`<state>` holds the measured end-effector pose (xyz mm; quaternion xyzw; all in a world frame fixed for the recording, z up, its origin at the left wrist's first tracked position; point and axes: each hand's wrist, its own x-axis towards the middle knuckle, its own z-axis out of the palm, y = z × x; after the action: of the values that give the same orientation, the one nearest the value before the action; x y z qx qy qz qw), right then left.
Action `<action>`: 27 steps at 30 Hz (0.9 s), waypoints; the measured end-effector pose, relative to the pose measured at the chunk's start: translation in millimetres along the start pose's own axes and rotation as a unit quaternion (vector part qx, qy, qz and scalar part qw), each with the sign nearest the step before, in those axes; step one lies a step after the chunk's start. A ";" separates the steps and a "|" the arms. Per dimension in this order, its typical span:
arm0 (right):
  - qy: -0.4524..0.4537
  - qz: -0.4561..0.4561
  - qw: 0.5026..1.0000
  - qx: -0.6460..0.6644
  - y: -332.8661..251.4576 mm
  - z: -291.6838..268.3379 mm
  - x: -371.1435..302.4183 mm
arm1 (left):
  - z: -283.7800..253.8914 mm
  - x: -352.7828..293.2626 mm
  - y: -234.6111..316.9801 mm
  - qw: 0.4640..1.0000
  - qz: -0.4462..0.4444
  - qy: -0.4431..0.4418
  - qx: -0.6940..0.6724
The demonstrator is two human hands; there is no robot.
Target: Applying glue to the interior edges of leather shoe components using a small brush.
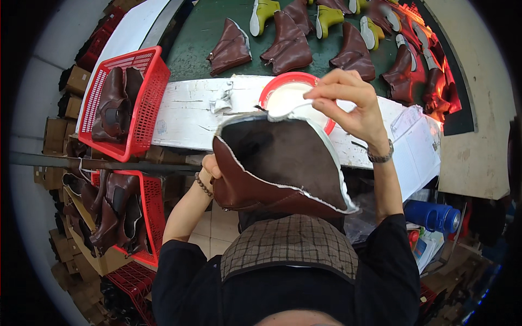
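Nearest the camera is the plaid cap (288,247) on my own head, its checks covering my chest from view. Just beyond it, the brown boot (283,163) is held tilted between me and the white bench (185,103), its pale-edged opening turned up; the inside falls into shadow, and I cannot make out its depth. My left hand (209,167) grips the boot's left side, but only a bit of it shows, the other fingers hidden behind the leather. My right hand (340,103) pinches a slim white tool (280,114) between thumb and fingertips, its end at the boot's far edge; white on white, I can't tell whether that end is bristle or blade. Behind it, the red bowl (267,87) of white liquid is partly covered by my hand and the boot. Farther off, brown boots (288,46) and yellow-green boot-shaped pieces (329,20) stand or lie on a green surface (187,54), the farthest cut off by the upper edge. At left, a red basket (144,108) holds more brown boots, overlapping too closely to count.
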<state>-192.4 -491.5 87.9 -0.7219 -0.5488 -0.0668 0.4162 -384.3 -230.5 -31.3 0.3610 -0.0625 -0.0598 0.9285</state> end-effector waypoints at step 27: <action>0.339 0.411 0.818 0.216 159.9 64.5 -139.1 | -96.2 182.7 102.5 0.967 0.136 0.215 -0.013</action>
<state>-134.2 -558.7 -115.0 -0.7033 -0.0258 -0.0097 0.7103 -182.2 -120.2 -18.9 0.3419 0.0908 0.1449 0.9241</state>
